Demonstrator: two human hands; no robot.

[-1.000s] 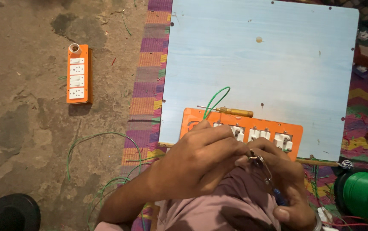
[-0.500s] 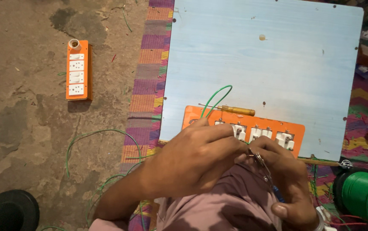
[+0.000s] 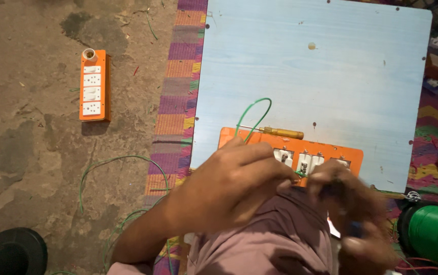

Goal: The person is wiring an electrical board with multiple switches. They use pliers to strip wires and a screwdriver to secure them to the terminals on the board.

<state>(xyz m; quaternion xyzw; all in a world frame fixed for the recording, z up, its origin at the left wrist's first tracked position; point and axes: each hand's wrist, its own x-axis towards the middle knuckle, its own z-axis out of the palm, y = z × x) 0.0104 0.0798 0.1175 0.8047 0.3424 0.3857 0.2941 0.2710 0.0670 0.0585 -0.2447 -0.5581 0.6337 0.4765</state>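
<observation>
Two hands at 6 o'clock over orange board [image 3: 331, 153]. Left hand [image 3: 229, 188] fingers curled, pinching green wire [image 3: 252, 109]. Right hand [image 3: 354, 203] now blurred, shifted lower; its grip cannot be told. Screwdriver [image 3: 275, 132] unmoved at board's 12 o'clock edge.

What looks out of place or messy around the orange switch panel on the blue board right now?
Loose green wire trails in loops over the bare concrete floor left of the striped mat, and a finished orange switch board lies out there alone. The right hand is motion-blurred, so what it holds is unclear. Nothing looks spilled or broken.
</observation>
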